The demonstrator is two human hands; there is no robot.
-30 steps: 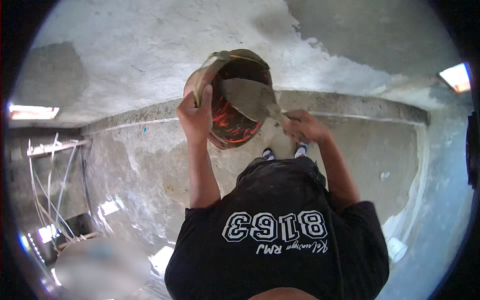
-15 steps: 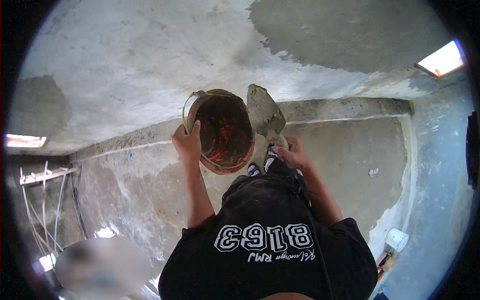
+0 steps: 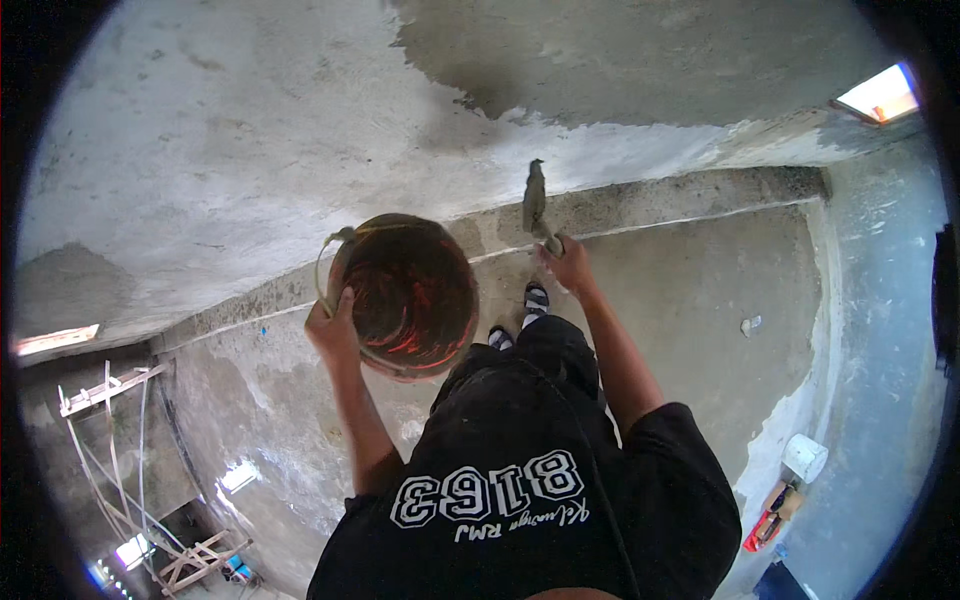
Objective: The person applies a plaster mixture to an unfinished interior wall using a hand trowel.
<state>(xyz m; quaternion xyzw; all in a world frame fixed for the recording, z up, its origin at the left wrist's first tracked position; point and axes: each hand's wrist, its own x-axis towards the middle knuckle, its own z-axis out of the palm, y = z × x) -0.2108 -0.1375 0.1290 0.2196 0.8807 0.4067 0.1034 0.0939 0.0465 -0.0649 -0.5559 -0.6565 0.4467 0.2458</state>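
My right grip point(image 3: 568, 265), a little above and right of the middle of the frame, is closed around the handle of a trowel point(image 3: 535, 198); its long axis runs from my fingers up and slightly left, the tip toward the top of the frame. I see the blade nearly edge-on, grey and crusted, so I cannot tell how much sits on its face. The bucket point(image 3: 418, 290) lies left of and lower than the blade, its round mouth turned up to me, red streaks showing through the grey inside. My left grip point(image 3: 333, 325) is clamped on the bucket's left rim, beside its pale handle, so my right is the nearer to the blade and my left to the bucket. Blade and bucket stand apart. Beyond the tip, the pale wall point(image 3: 290, 120) carries a darker patch point(image 3: 650, 70) at upper right; whether the tip touches the wall, I cannot tell.
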